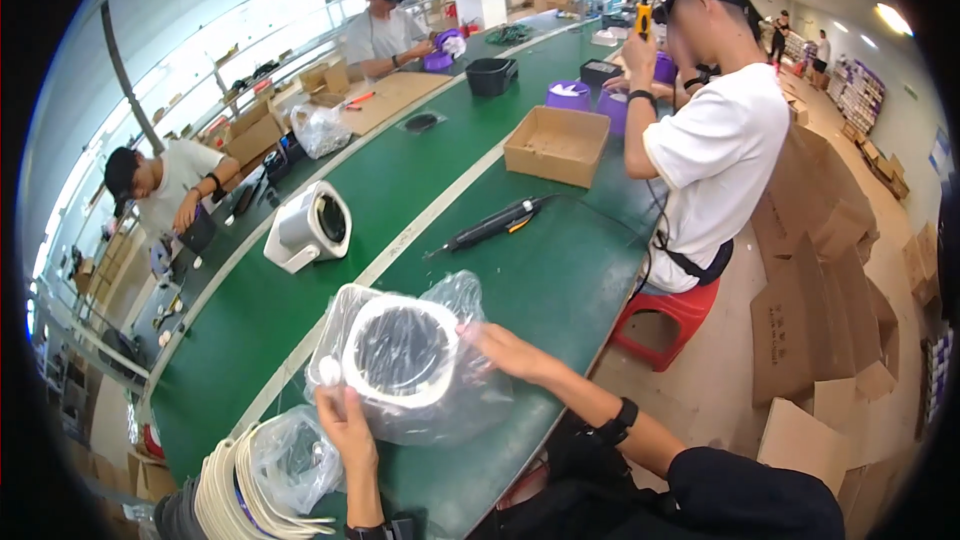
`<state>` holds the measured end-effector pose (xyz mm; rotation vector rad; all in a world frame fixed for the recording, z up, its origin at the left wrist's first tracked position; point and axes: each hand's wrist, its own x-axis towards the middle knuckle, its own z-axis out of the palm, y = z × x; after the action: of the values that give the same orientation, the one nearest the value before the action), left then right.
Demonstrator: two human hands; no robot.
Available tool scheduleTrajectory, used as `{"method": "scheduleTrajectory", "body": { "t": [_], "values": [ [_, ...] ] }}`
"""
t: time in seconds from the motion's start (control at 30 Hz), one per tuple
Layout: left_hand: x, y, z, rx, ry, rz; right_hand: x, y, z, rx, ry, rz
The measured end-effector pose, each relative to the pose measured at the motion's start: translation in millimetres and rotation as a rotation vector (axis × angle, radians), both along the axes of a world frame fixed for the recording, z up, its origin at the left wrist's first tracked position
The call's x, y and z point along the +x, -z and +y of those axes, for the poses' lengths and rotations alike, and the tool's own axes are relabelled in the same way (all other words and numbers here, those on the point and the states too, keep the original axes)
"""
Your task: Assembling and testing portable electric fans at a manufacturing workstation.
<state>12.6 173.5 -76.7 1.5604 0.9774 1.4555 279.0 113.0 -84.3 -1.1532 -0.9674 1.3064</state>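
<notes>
A white plastic housing with a large round ring (352, 358) lies in a clear plastic bag (470, 410) on the green table in front of me. My left hand (350, 432) grips the near-left edge of the bagged housing, thumb and fingers beside a small white round part. At the ring's right side, my right hand (508, 352) pinches the bag; its fingertips are slightly blurred. Close to my left forearm are a stack of cream-coloured rings (222, 490) and another crumpled clear bag (295, 460).
Beyond the bag lies a black electric screwdriver (490, 227) with its cord. A similar white housing (312, 227) stands to the left, and a cardboard box (557, 146) farther off. A co-worker (715, 130) sits on a red stool (668, 323) at right; others work across the table.
</notes>
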Motion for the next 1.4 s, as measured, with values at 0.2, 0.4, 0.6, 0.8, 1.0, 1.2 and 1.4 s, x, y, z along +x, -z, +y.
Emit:
{"method": "scheduleTrajectory", "body": {
  "t": [0.2,0.4,0.6,0.8,1.0,1.2,1.4],
  "values": [
    [18,-39,-40,0.185,0.206,0.054,15,24,-16,0.001,-0.054,0.497],
    [17,-73,-58,-0.003,0.165,0.236,25,35,-32,0.089,0.382,0.696],
    [-31,-101,-30,-0.128,-0.145,-0.392,74,24,-89,0.319,0.026,0.681],
    [-147,-75,18,0.095,-0.124,-0.535,45,3,-127,0.559,-0.165,0.942],
    [-96,-68,-107,0.357,-0.297,0.137,106,-6,-135,0.316,0.238,0.689],
    [-40,-14,-122,0.264,-0.134,0.774,69,-8,-63,0.233,0.624,0.441],
    [-87,-55,-109,0.176,-0.26,0.491,79,0,-50,0.383,0.551,0.12]
  ]
}}
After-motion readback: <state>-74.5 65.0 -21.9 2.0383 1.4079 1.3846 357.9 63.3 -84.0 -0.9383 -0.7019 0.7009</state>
